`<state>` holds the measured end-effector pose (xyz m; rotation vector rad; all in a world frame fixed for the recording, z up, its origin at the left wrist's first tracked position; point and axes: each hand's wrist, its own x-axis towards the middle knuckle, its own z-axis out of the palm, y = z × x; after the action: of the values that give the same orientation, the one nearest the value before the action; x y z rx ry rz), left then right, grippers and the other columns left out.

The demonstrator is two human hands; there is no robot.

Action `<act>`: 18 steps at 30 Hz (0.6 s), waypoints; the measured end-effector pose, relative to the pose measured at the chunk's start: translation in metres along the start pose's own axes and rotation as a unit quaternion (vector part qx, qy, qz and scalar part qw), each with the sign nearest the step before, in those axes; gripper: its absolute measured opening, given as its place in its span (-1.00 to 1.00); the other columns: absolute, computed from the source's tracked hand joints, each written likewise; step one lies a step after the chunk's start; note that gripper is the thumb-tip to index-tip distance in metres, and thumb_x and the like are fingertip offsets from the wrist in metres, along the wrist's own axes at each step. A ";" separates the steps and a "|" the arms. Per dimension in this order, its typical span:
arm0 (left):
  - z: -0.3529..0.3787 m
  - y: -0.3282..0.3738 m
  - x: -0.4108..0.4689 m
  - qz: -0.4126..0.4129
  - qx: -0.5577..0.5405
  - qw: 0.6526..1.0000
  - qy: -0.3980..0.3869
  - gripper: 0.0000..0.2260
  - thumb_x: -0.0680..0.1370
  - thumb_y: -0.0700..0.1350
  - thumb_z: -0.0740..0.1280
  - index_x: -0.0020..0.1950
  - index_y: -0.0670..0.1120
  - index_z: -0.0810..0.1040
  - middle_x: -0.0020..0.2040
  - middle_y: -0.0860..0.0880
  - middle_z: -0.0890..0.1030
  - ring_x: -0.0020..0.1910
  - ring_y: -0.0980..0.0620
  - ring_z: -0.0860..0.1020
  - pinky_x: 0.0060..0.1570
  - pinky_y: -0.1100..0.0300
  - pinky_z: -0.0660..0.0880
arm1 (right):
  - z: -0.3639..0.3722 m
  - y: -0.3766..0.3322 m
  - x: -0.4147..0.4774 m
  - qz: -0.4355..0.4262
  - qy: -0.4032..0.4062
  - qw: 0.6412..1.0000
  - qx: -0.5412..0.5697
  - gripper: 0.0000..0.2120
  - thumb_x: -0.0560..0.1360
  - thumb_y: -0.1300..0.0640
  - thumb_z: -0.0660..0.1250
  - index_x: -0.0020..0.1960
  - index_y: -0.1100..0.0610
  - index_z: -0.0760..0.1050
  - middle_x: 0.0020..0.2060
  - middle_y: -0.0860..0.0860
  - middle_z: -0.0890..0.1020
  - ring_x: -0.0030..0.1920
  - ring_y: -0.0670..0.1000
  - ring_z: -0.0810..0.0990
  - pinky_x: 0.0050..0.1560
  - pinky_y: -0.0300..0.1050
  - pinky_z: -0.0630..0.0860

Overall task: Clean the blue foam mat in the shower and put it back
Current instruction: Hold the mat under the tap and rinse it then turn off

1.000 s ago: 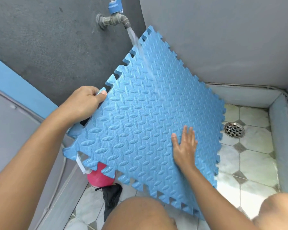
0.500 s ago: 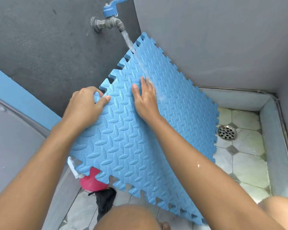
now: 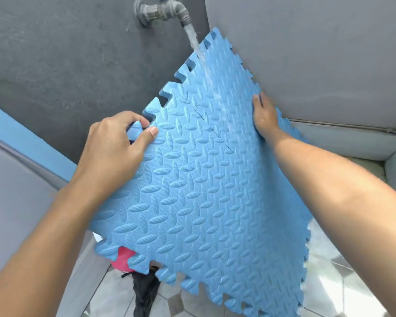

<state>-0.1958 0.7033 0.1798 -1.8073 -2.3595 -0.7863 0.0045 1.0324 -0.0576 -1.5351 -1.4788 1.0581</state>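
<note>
Blue foam mat (image 3: 204, 191): held tilted under the tap (image 3: 162, 12), top corner near the spout, water stream (image 3: 196, 42) running down its face just left of the right fingers.
Left hand (image 3: 114, 145): fingers closed on a tab of the mat's left edge, thumb on the patterned face.
Right hand (image 3: 264, 115): open, fingers laid flat along the mat's right edge (gripping nothing).
Below the mat: pink object (image 3: 122, 261), black cloth (image 3: 145, 291), tiled floor (image 3: 341, 294).
</note>
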 end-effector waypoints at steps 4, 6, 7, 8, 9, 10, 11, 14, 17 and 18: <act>0.000 -0.001 -0.001 -0.015 0.002 1.000 0.003 -0.83 0.60 0.03 0.40 0.00 -0.06 0.65 -0.34 0.17 0.44 -0.37 0.28 0.47 -0.23 0.21 0.20 | -0.034 0.127 -0.055 0.113 0.047 0.991 -0.053 -0.32 0.56 -0.33 0.01 0.53 0.05 0.32 0.50 0.04 0.40 0.51 0.12 0.32 0.53 0.18 0.17; 0.000 0.000 -0.001 -0.023 0.006 1.000 -0.002 -0.82 0.60 0.05 0.39 0.04 -0.04 0.65 -0.30 0.17 0.44 -0.32 0.24 0.45 -0.13 0.21 0.23 | -0.036 0.136 -0.084 0.107 0.064 0.991 -0.052 -0.35 0.61 -0.26 0.04 0.58 0.06 0.24 0.56 0.06 0.30 0.57 0.12 0.21 0.56 0.19 0.08; 0.000 0.000 -0.001 -0.024 0.008 1.000 -0.003 -0.82 0.60 0.05 0.39 0.05 -0.04 0.65 -0.26 0.13 0.47 -0.29 0.19 0.46 -0.09 0.21 0.25 | -0.034 0.128 -0.093 0.097 0.067 0.992 -0.043 -0.38 0.63 -0.24 0.06 0.60 0.04 0.22 0.58 0.06 0.26 0.59 0.10 0.15 0.57 0.20 0.03; -0.001 0.001 -0.001 -0.024 0.009 1.000 -0.005 -0.81 0.61 0.05 0.38 0.06 -0.04 0.66 -0.20 0.07 0.52 -0.24 0.14 0.47 -0.05 0.19 0.28 | -0.031 0.114 -0.095 0.081 0.068 0.994 -0.026 -0.39 0.64 -0.22 0.08 0.61 0.02 0.20 0.60 0.05 0.21 0.61 0.08 0.10 0.58 0.22 -0.01; -0.001 0.003 -0.001 -0.025 0.008 1.000 -0.007 -0.81 0.61 0.05 0.38 0.07 -0.05 0.66 -0.12 0.03 0.56 -0.15 0.08 0.50 -0.02 0.18 0.29 | -0.025 0.097 -0.098 0.056 0.065 0.996 -0.015 -0.40 0.64 -0.21 0.09 0.61 0.01 0.19 0.61 0.04 0.18 0.62 0.06 0.06 0.58 0.23 -0.05; -0.002 0.005 -0.001 -0.028 0.005 1.000 -0.009 -0.80 0.61 0.05 0.38 0.09 -0.05 0.66 -0.06 -0.01 0.59 -0.05 0.04 0.52 0.01 0.16 0.31 | -0.018 0.076 -0.104 0.029 0.059 0.998 -0.006 -0.40 0.64 -0.21 0.09 0.61 0.00 0.18 0.62 0.04 0.15 0.62 0.05 0.03 0.58 0.24 -0.07; -0.002 0.006 -0.001 -0.034 0.002 0.999 -0.011 -0.79 0.61 0.05 0.39 0.11 -0.06 0.66 0.01 -0.06 0.63 0.04 0.00 0.55 0.04 0.15 0.33 | -0.010 0.052 -0.115 -0.008 0.049 0.999 -0.001 -0.39 0.64 -0.22 0.08 0.62 -0.01 0.15 0.63 0.03 0.12 0.63 0.04 0.00 0.58 0.24 -0.10; -0.003 0.009 0.000 -0.065 -0.012 0.998 -0.016 -0.67 0.59 0.07 0.40 0.28 -0.07 0.60 0.29 -0.14 0.63 0.37 -0.04 0.53 0.17 0.13 0.37 | 0.019 -0.033 -0.163 -0.128 -0.006 0.992 0.001 -0.40 0.66 -0.21 0.03 0.64 -0.09 0.01 0.64 -0.04 0.02 0.63 -0.01 -0.11 0.58 0.21 -0.21; -0.004 0.013 -0.001 -0.103 -0.022 0.994 -0.021 -0.51 0.58 0.09 0.41 0.45 -0.07 0.43 0.35 -0.16 0.56 0.41 -0.07 0.45 0.17 0.13 0.32 | 0.041 -0.103 -0.234 -0.199 -0.050 0.979 0.005 -0.41 0.66 -0.21 0.03 0.64 -0.15 -0.04 0.65 -0.05 -0.05 0.63 0.00 -0.19 0.54 0.19 -0.30; -0.004 0.014 -0.001 -0.108 -0.026 0.994 -0.022 -0.48 0.58 0.09 0.41 0.46 -0.07 0.39 0.33 -0.17 0.55 0.39 -0.08 0.45 0.15 0.14 0.30 | 0.045 -0.116 -0.258 -0.217 -0.054 0.975 0.013 -0.41 0.66 -0.20 0.05 0.64 -0.14 -0.04 0.65 -0.05 -0.04 0.63 0.00 -0.20 0.54 0.17 -0.30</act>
<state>-0.1840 0.7027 0.1881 -1.6209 -2.6190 -0.8467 -0.0800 0.7802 0.0494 -1.0766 -1.7652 0.9010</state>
